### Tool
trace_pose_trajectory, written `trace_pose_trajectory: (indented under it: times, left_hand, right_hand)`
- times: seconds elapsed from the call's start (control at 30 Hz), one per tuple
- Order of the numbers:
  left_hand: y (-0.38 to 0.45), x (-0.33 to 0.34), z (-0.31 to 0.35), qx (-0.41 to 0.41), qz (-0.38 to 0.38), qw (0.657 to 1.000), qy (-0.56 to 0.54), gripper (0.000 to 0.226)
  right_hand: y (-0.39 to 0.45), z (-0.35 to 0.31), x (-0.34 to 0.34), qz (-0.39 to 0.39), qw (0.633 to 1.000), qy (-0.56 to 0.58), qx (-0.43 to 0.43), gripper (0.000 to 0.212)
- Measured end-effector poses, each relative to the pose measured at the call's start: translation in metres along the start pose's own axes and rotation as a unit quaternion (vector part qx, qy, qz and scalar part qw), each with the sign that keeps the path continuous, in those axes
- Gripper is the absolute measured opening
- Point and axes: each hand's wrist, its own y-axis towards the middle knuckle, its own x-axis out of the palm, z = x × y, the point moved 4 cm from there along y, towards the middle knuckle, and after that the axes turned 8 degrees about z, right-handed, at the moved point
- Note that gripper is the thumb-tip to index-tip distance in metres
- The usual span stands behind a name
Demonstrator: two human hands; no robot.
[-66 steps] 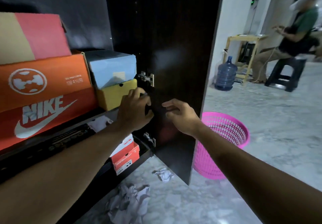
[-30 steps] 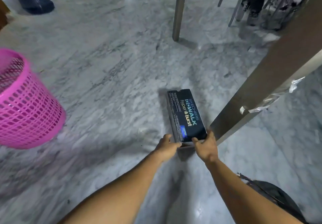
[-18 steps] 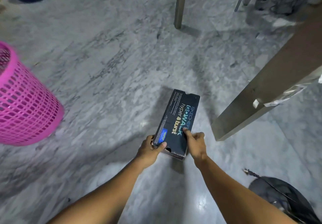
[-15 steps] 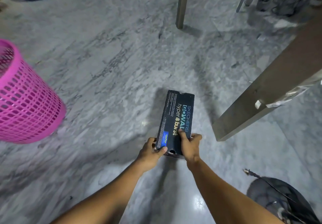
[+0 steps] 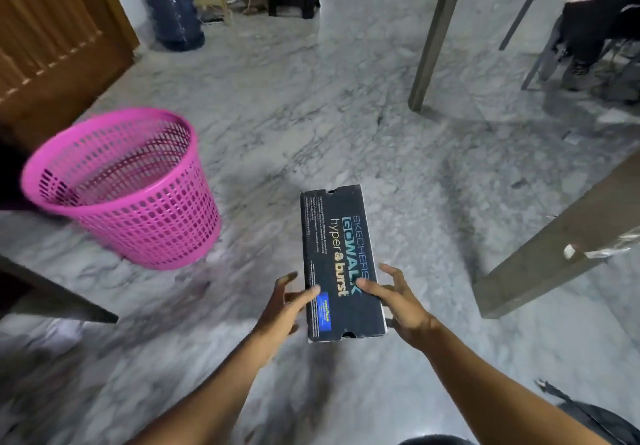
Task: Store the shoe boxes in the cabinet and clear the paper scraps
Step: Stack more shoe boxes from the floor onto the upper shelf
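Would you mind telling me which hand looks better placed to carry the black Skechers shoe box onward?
Neither clearly: left hand and right hand grip opposite long sides of the black Skechers shoe box, thumbs on its lid. Probably both should carry it together.

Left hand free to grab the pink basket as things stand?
Probably not. The left hand is holding the Skechers shoe box together with the right hand. The floor between it and the pink basket is bare, so only the box stops it.
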Motion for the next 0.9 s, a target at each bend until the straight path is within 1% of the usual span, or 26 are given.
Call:
trace_pose_trajectory:
  times: [0.03,0.07,0.13,0.2,0.27,0.3,0.37,0.4,0.47,0.53,0.67,0.73,0.83,0.9]
  left_hand:
    - [-0.003,-0.012,0.013,-0.001,0.021,0.999,-0.045,0.086]
    - [-0.009,-0.028,0.027,0.008,0.037,0.995,-0.091,0.088]
    - [-0.019,-0.057,0.053,0.03,0.06,0.986,-0.153,0.082]
    - [-0.032,-0.09,0.072,0.063,0.087,0.98,-0.169,0.077]
    - [-0.045,-0.122,0.079,0.092,0.108,0.974,-0.177,0.077]
    - [-0.058,-0.136,0.084,0.104,0.112,0.971,-0.186,0.073]
    - [-0.092,-0.159,0.099,0.134,0.116,0.965,-0.194,0.055]
    - [-0.108,-0.173,0.104,0.152,0.12,0.961,-0.196,0.044]
    - [-0.139,-0.201,0.11,0.179,0.116,0.957,-0.199,0.037]
    - [-0.168,-0.234,0.112,0.197,0.123,0.952,-0.197,0.04]
    - [-0.214,-0.302,0.114,0.225,0.145,0.945,-0.19,0.065]
    - [-0.235,-0.331,0.123,0.233,0.159,0.938,-0.2,0.065]
    - [-0.264,-0.389,0.142,0.267,0.219,0.914,-0.215,0.058]
    - [-0.282,-0.427,0.16,0.284,0.25,0.898,-0.224,0.065]
  right_hand:
    - [-0.008,-0.004,0.009,-0.027,1.0,-0.014,-0.005,0.093]
    - [-0.018,-0.011,0.022,-0.052,0.998,-0.028,-0.009,0.095]
    - [-0.038,-0.023,0.048,-0.102,0.993,-0.059,-0.022,0.093]
    - [-0.062,-0.038,0.076,-0.142,0.983,-0.107,-0.045,0.097]
    - [-0.082,-0.054,0.101,-0.168,0.973,-0.141,-0.078,0.111]
    - [-0.094,-0.065,0.115,-0.177,0.968,-0.148,-0.096,0.118]
    - [-0.113,-0.088,0.141,-0.197,0.96,-0.15,-0.129,0.124]
    - [-0.123,-0.101,0.156,-0.208,0.956,-0.148,-0.146,0.122]
    - [-0.144,-0.126,0.184,-0.23,0.945,-0.146,-0.183,0.114]
    - [-0.166,-0.148,0.216,-0.255,0.931,-0.144,-0.22,0.111]
    - [-0.217,-0.182,0.296,-0.308,0.896,-0.142,-0.286,0.12]
    - [-0.238,-0.194,0.335,-0.33,0.881,-0.149,-0.305,0.122]
    - [-0.267,-0.208,0.397,-0.367,0.861,-0.146,-0.321,0.119]
    - [-0.283,-0.217,0.43,-0.392,0.851,-0.131,-0.323,0.12]
